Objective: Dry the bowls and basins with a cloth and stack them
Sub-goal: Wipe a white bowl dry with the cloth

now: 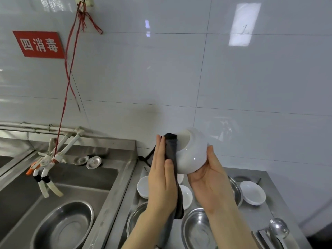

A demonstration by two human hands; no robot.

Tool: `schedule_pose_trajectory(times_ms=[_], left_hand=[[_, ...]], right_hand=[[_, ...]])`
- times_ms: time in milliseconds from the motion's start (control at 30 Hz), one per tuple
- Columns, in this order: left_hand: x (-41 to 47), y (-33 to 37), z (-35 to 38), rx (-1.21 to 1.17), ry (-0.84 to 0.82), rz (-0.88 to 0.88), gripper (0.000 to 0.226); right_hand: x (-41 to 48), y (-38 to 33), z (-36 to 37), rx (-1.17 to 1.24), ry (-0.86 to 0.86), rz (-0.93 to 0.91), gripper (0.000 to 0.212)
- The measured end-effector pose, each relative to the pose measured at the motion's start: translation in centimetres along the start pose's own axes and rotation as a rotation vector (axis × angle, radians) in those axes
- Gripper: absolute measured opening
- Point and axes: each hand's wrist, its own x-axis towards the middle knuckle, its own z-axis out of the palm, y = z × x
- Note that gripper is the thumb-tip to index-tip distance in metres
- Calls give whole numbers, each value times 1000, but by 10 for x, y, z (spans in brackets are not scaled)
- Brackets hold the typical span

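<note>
The right hand (210,178) cups the white bowl (193,153) from 5 o'clock, holding it up, tipped sideways. At the bowl's 9 o'clock, the left hand (161,178) pinches the dark cloth (172,150) against it. A steel basin (199,229) sits below at 6 o'clock.

Glossy white wall tiles (179,69) are covering the upper frame, and a bright window reflection (244,24) is shining on them at one o'clock. A red sign (38,44) with white characters is hanging at ten o'clock. Red string (68,78) is running from eleven o'clock down to white taps (68,141) at eight o'clock, over a steel sink (124,169) at seven. A steel counter (280,209) is lying at five o'clock.
</note>
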Motion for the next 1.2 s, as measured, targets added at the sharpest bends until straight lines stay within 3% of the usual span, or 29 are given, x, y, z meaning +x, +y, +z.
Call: schedule_pose_trajectory(times_ms=[167, 267, 367, 500, 767, 933, 1067, 1200], left_hand=[[-11, -4, 11, 293, -29, 308, 52], [4, -2, 8, 372, -91, 347, 51], [22, 8, -1, 356, -202, 252, 50], [39, 14, -9, 94, -228, 33, 50], [7, 15, -7, 302, -171, 182, 53], [16, 24, -11, 159, -266, 107, 57], [40, 29, -19, 121, -254, 50, 46], [61, 42, -29, -82, -270, -185, 31]], right_hand=[[2, 0, 6, 43, 14, 31, 57], [-2, 5, 4, -63, 18, 20, 47], [-7, 11, 1, -206, 21, -35, 37], [-10, 8, 3, -177, -9, -23, 42], [-7, 1, 2, -62, -31, 6, 48], [-10, 3, 4, -402, -119, -124, 34], [-13, 6, 3, -695, -184, -183, 25], [-14, 4, 2, -698, -189, -145, 23]])
